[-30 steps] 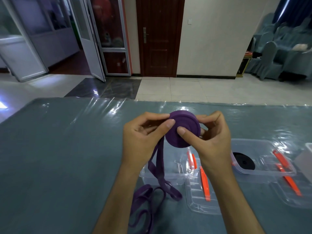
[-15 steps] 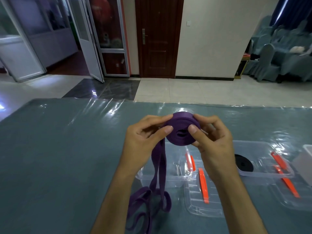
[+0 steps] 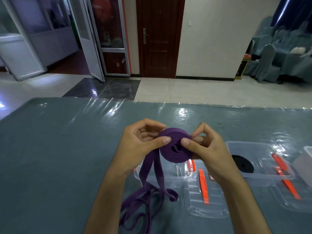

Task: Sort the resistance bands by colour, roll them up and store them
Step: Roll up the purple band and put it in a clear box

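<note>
A purple resistance band (image 3: pixel 175 150) is partly wound into a thick roll that I hold above the table, its open core facing me. My left hand (image 3: pixel 143 149) pinches the roll's left side with thumb and fingers. My right hand (image 3: pixel 207 149) grips its right side, thumb on the front face. The band's unrolled tail (image 3: pixel 148 196) hangs from the roll and lies in loose loops on the table near my left forearm. A rolled black band (image 3: pixel 242 164) sits in a clear box (image 3: pixel 263 146) to the right.
A clear plastic box (image 3: pixel 170 176) stands under the roll. A clear lid (image 3: pixel 204 208) with orange clips lies in front of it. More clear lids and a box edge (image 3: pixel 305 154) are at the far right. The table (image 3: pixel 59 149) is covered in shiny plastic film.
The roll has tilted from upright, flat face toward me, to lying flatter with its core showing. My fingers have shifted around it, and the loose tail has shifted on the table.
</note>
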Demonstrator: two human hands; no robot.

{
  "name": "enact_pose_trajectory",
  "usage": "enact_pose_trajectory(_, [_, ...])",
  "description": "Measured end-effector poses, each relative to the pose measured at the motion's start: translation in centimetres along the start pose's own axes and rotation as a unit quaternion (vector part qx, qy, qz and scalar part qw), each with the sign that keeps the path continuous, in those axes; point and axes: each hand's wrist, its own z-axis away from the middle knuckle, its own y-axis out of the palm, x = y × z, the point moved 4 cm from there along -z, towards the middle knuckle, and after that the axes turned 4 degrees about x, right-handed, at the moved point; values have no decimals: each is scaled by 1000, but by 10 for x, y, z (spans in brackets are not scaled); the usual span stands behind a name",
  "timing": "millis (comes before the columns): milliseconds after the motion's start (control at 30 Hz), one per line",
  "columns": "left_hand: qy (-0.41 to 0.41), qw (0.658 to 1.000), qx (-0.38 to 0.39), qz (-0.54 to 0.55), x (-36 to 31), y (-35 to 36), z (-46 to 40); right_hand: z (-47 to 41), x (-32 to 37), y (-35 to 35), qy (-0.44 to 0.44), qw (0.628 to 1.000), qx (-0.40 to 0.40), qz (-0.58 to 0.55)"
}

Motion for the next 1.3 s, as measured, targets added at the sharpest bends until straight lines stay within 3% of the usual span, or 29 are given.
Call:
enact_pose_trajectory(133, [-4,1000,9,9,-4,2,1,1,8,2,-49,998,25,21])
enact_pose_trajectory(333, [-43,999,-15,25,-5,5,-3,-1,19,11,-121,992,-43,16])
enact_pose_trajectory(567, [-35,998,30,-49,-10,2,0,-3,19,17,-27,999,-8,-44])
enact_pose_trajectory(800, [-18,996,-5,-84,-3,14,0,-2,13,19,-4,996,-64,-62])
enact_pose_trajectory(1133, [36,995,-65,-72,-4,9,1,1,18,12,-30,998,58,25])
enact_pose_trajectory(1300, [10,999,28,-18,4,5,0,1,17,10,-99,994,-18,43])
